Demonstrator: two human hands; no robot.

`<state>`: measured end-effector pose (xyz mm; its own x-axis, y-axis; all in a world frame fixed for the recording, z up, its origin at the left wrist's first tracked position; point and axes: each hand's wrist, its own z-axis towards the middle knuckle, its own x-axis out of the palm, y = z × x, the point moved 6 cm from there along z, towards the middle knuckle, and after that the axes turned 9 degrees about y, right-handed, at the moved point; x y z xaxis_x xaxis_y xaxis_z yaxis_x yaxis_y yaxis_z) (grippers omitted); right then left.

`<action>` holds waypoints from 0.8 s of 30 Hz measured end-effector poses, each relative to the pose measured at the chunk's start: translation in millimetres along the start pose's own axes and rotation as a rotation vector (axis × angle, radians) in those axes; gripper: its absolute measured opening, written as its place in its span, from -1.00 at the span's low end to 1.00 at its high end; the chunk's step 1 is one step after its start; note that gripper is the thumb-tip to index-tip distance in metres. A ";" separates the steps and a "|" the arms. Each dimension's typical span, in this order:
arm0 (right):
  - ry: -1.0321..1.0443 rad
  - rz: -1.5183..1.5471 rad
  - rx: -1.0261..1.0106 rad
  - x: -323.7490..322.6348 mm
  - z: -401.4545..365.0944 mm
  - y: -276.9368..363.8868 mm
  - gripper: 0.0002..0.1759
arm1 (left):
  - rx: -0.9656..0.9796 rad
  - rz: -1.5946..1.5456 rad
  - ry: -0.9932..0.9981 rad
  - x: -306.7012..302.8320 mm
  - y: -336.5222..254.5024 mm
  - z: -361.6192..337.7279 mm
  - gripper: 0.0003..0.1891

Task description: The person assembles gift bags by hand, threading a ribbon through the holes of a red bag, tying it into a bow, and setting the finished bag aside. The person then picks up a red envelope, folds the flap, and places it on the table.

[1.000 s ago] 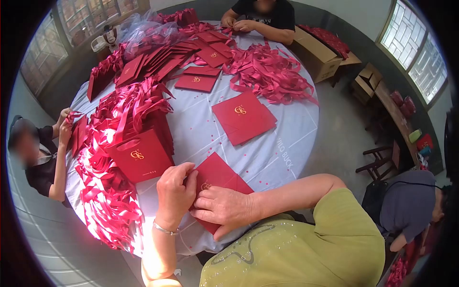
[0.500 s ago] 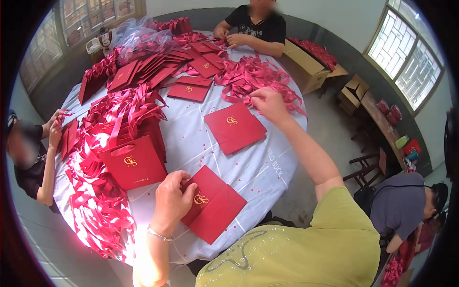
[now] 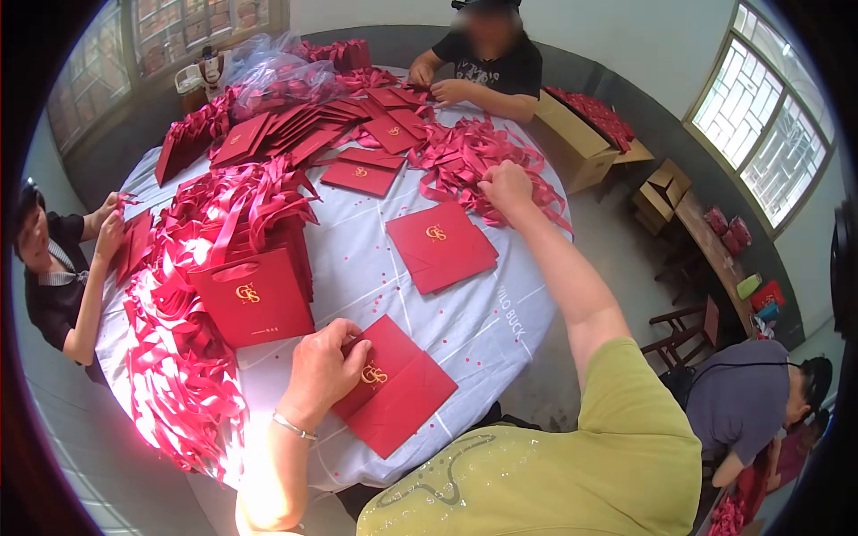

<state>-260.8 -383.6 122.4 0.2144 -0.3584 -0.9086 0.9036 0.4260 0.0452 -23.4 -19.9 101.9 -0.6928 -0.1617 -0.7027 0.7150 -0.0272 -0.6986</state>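
Note:
My left hand (image 3: 323, 368) is closed on the upper left edge of a flat red paper bag (image 3: 407, 397) with a gold logo, lying on the cloth in front of me. Reaching across the table, my right hand (image 3: 508, 189) has its fingers curled together at the near edge of a heap of red ribbons (image 3: 465, 156). Ribbon shows around its fingertips, which are partly hidden. Between my hands lies a second stack of flat red bags (image 3: 442, 246). To the left, a red bag with a ribbon handle (image 3: 255, 299) stands at the front of an upright row.
A white patterned cloth (image 3: 349, 259) covers the round table. Many ribbons (image 3: 183, 393) hang over its left side. More bags (image 3: 295, 129) and clear plastic (image 3: 277, 71) lie farther back. People sit at the far side and left; another bends at right. A cardboard box (image 3: 576, 152) stands beyond.
My right hand has shifted slightly right along the ribbon heap. My left hand stays on the bag. The person at left has lifted their head, and the whole view has shifted a little.

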 end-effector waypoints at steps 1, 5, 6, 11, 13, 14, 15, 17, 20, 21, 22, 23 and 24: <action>0.008 0.054 0.026 0.6 3.6 -1.4 -0.76 | -0.009 -0.004 0.007 -0.9 0.2 -0.5 -0.79; -0.284 0.826 -0.054 -26.2 21.7 -4.5 -0.82 | 0.003 -0.033 -0.001 -4.8 0.7 -2.2 -0.78; -0.400 0.757 -0.071 -59.4 17.9 6.2 -0.82 | 0.005 -0.037 0.016 -4.2 1.1 -2.2 -0.77; -0.530 1.270 -0.133 -133.3 53.0 6.1 -0.80 | 0.020 -0.064 0.080 -1.2 0.7 -3.7 -0.74; -0.638 1.464 -0.212 -167.8 63.5 7.8 -0.82 | -0.009 -0.123 0.121 -0.4 2.4 -4.2 -0.71; -0.641 1.525 -0.201 -182.4 68.3 5.6 -0.82 | -0.012 -0.126 0.122 -0.9 3.1 -4.4 -0.71; -0.621 1.521 -0.185 -194.2 75.9 3.4 -0.82 | -0.012 -0.135 0.134 -0.6 3.5 -4.3 -0.71; -0.573 1.453 -0.242 -225.8 78.3 1.1 -0.81 | -0.012 -0.147 0.152 0.6 2.8 -4.2 -0.70; -0.783 1.460 -0.341 -275.8 64.0 1.5 -0.80 | -0.016 -0.192 0.158 0.6 2.5 -5.2 -0.70; -0.772 1.391 -0.355 -291.8 42.1 22.5 -0.78 | -0.012 -0.228 0.159 0.4 1.6 -5.1 -0.69; -0.758 1.324 -0.368 -302.7 14.7 44.2 -0.75 | -0.013 -0.264 0.159 0.3 1.8 -5.1 -0.68; -0.721 1.238 -0.439 -302.3 5.7 49.8 -0.78 | 0.023 -0.235 0.155 1.1 2.3 -4.8 -0.67; -0.617 1.182 -0.433 -298.7 -13.9 67.5 -0.78 | 0.033 -0.249 0.162 0.9 0.6 -4.6 -0.66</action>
<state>-269.0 -236.2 391.1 0.9869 0.1329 -0.0920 -0.0836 0.9068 0.4131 -24.0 -15.5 100.2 -0.8514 0.0135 -0.5243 0.5218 -0.0791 -0.8494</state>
